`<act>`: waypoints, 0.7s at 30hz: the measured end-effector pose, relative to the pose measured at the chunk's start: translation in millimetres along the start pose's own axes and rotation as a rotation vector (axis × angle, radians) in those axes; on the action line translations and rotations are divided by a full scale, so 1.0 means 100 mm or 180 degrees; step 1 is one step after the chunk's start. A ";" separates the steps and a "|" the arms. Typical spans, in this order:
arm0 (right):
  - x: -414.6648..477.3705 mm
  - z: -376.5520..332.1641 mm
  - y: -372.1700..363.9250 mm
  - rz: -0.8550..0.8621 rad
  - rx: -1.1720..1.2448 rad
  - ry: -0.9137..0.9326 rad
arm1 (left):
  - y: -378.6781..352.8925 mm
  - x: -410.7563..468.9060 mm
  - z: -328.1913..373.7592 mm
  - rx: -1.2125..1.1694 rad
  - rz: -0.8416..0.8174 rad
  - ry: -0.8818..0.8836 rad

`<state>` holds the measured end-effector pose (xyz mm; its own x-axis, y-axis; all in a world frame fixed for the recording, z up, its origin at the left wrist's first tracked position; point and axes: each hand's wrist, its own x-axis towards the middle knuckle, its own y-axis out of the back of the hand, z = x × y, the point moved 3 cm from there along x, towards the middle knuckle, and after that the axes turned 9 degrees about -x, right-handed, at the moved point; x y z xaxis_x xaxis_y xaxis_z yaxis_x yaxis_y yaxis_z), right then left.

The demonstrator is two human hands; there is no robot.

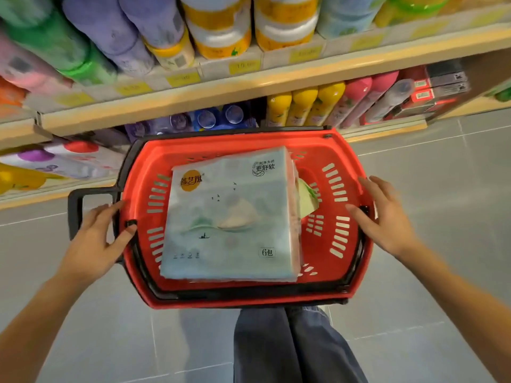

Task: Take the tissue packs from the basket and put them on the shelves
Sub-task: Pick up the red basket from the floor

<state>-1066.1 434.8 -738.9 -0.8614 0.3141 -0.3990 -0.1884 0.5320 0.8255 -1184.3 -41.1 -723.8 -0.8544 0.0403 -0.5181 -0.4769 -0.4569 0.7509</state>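
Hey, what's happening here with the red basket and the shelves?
A person is standing in a shop aisle over a red basket on the floor. A large pale-blue tissue pack lies on top in it, with something green showing beneath. The left hand rests open at the basket's left rim by the black handle; the right hand is open at the right rim. Neither holds the pack yet. The shelves ahead are full of bottles.

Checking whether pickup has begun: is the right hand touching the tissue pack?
Apart. Head view shows red basket wall between the right hand and the tissue pack.
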 end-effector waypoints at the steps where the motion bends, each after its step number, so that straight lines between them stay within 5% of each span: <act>1: 0.03 0.06 -0.05 0.0102 0.0014 -0.0024 | -0.04 0.04 -0.06 -0.0056 0.0042 0.0031; 10: 0.03 0.22 -0.29 -0.0020 0.0697 0.0156 | -0.36 0.31 -0.35 -0.0791 0.0647 -0.0191; 21: 0.04 0.16 -0.38 0.0308 0.1068 -0.0073 | -0.38 0.35 -0.39 -0.0827 0.0590 -0.0353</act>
<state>-1054.3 428.5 -778.5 -0.8561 0.3914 -0.3375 0.0624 0.7265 0.6843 -1188.3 -57.0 -786.7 -0.9457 0.0251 -0.3240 -0.2548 -0.6762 0.6913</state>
